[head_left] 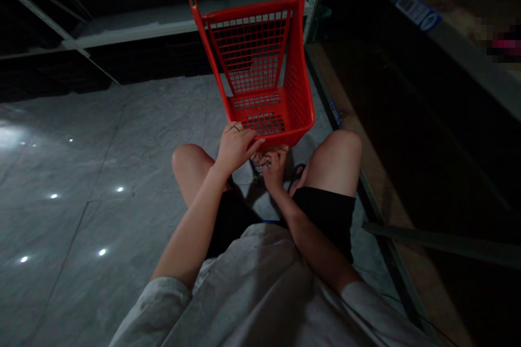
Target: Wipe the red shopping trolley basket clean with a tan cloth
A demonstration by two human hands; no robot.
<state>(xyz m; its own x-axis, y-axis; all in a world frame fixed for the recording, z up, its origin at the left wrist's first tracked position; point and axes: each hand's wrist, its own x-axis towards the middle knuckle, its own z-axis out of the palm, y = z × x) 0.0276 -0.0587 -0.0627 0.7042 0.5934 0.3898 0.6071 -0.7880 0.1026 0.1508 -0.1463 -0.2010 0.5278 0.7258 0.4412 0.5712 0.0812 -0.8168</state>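
Directly in front of me stands a red plastic shopping basket cart (299, 92) with grid walls and a raised handle. My left hand (236, 146), a ring on one finger, is closed over the near rim of its basket, thumb on the outer side. Just beneath that rim, my right hand (275, 167) has its fingers bent around a crumpled, brownish cloth (261, 159) against the cart's lower front. Part of the cloth is hidden by the fingers, and the dim light blurs its details. A small dark caster (255, 178) shows below it.
My bare knees flank the cart. Along the right runs a shelf unit with a wooden edge (376, 184) and a blue-and-white label (418, 10). White metal shelving (138, 32) stands behind the cart. Grey floor tiles (93, 173) with light reflections lie left.
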